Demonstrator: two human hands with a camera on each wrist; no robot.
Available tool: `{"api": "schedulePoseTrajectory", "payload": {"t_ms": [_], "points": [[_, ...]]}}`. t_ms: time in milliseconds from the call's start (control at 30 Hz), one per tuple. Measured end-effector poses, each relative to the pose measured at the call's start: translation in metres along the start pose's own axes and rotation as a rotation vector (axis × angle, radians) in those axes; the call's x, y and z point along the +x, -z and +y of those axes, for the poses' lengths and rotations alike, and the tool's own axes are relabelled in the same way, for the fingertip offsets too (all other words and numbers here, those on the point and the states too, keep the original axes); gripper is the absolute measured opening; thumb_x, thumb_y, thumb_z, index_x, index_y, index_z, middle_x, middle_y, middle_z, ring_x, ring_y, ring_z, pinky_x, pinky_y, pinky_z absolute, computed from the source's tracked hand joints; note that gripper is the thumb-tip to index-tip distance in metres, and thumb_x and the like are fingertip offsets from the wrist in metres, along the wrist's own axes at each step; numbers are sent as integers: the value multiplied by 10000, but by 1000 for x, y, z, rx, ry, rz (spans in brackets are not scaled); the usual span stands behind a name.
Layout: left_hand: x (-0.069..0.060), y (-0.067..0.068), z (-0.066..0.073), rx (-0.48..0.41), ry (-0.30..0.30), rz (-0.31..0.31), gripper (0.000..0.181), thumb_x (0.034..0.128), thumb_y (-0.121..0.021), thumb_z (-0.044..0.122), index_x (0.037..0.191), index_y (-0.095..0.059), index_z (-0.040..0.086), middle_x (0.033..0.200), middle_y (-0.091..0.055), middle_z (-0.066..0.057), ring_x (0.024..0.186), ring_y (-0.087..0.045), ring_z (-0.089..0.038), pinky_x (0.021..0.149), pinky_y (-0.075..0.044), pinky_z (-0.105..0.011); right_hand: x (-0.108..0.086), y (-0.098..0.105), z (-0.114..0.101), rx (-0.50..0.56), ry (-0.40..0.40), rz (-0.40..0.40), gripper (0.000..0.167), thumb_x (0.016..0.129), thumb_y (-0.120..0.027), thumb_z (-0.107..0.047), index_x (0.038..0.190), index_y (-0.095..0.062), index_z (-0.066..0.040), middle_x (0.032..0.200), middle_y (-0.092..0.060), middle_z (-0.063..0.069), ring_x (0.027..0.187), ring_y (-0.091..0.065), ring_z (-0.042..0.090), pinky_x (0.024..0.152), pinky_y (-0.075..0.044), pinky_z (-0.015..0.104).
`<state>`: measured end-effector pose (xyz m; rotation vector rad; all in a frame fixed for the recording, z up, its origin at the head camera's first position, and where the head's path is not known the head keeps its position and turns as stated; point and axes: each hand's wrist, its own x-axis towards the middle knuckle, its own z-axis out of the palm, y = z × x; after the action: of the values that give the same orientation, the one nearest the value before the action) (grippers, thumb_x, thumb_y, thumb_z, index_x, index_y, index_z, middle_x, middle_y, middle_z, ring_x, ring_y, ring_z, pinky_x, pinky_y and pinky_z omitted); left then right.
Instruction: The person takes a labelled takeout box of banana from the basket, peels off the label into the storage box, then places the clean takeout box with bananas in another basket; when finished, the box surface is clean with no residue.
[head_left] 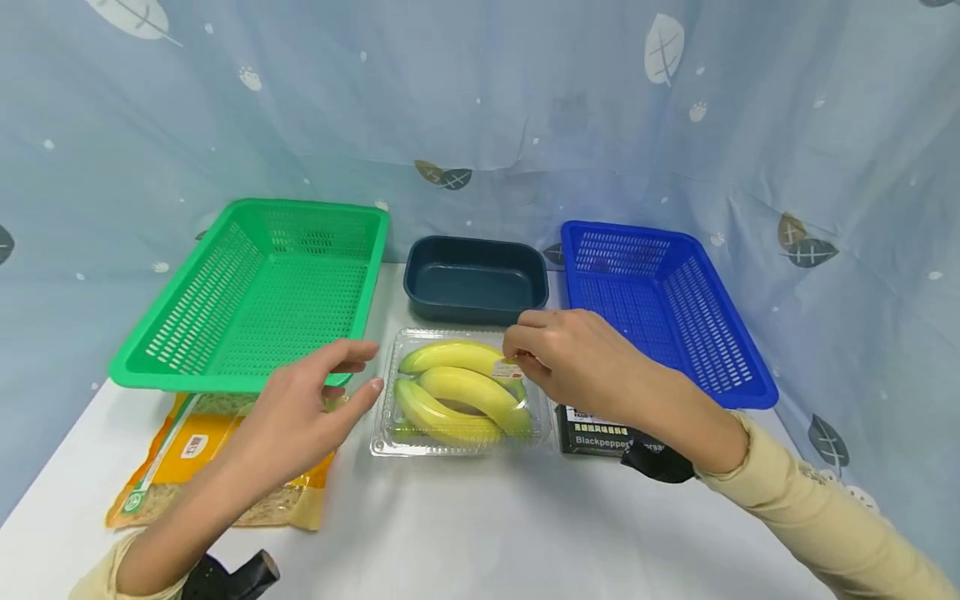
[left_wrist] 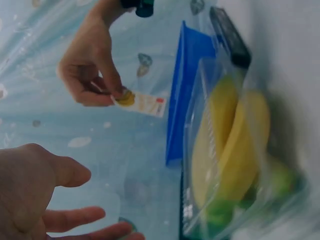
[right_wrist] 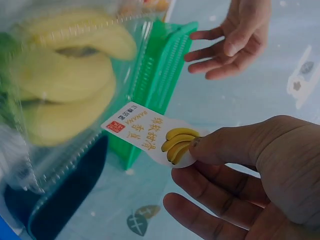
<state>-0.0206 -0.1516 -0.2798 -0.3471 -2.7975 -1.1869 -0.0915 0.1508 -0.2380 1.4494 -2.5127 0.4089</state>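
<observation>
My right hand (head_left: 581,358) pinches a small white label between thumb and fingertips, above the right side of a clear plastic box (head_left: 386,417). Yellow bananas (head_left: 465,392) with greenish ends lie inside the closed box. In the right wrist view the label (right_wrist: 150,132) shows a banana picture and the word BANANA, and its far end points toward the box. My left hand (head_left: 307,417) is held to the left of the box with fingers spread, holding nothing; the left wrist view also shows this hand (left_wrist: 45,195) apart from the box.
A green basket (head_left: 300,317) stands at the back left, above an orange food packet (head_left: 172,467). Behind the box sits a dark teal container (head_left: 476,279). A blue basket (head_left: 637,317) is at the back right, with a black box (head_left: 588,437) in front of it, partly behind my right forearm.
</observation>
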Motion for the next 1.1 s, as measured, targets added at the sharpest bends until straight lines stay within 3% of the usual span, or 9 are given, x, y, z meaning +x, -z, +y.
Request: {"api": "schedulePoseTrajectory", "payload": {"t_ms": [167, 333, 567, 800, 967, 1100], "points": [[25, 13, 1, 58, -83, 25, 316, 978, -657, 180, 1271, -632, 64, 1184, -685, -110, 995, -688, -266, 766, -596, -429, 10, 6, 11, -11, -12, -3, 186, 871, -652, 86, 887, -716, -88, 813, -644, 4, 544, -429, 82, 475, -386, 219], [51, 23, 2, 110, -129, 39, 293, 969, -652, 153, 1241, -643, 44, 1118, -710, -119, 1006, -678, -281, 770, -587, -455, 22, 9, 27, 5, -58, -16, 188, 880, -628, 89, 884, -707, -82, 827, -636, 8, 567, -472, 96, 511, -425, 253], [88, 26, 8, 151, -118, -34, 343, 983, -625, 178, 1292, -608, 33, 1187, -685, -162, 1085, -640, -312, 833, -535, -484, 38, 8, 53, -16, -100, -2, 118, 872, -682, 46, 887, -717, -65, 819, -665, 28, 685, -581, 183, 617, -506, 312], [128, 23, -2, 265, -99, -45, 363, 964, -614, 114, 1305, -576, -4, 1185, -666, -199, 1055, -647, -337, 810, -536, -497, 53, 5, 70, -38, -142, -17, 137, 874, -663, 41, 890, -728, -79, 811, -669, 19, 659, -560, 168, 593, -484, 318], [157, 18, -16, 372, -47, -157, 409, 982, -598, 139, 1362, -531, 0, 1203, -644, -216, 842, -683, -292, 680, -542, -450, 65, 2, 79, -34, -169, -50, 149, 873, -640, 64, 906, -728, -53, 850, -688, 55, 671, -576, 192, 604, -506, 339], [180, 9, -25, 434, -19, -258, 444, 982, -613, 154, 1382, -515, -12, 1193, -640, -217, 822, -675, -276, 684, -541, -425, 72, -3, 87, -35, -200, -89, 137, 886, -653, 47, 926, -739, -51, 887, -709, 70, 698, -609, 201, 638, -534, 345]]}}
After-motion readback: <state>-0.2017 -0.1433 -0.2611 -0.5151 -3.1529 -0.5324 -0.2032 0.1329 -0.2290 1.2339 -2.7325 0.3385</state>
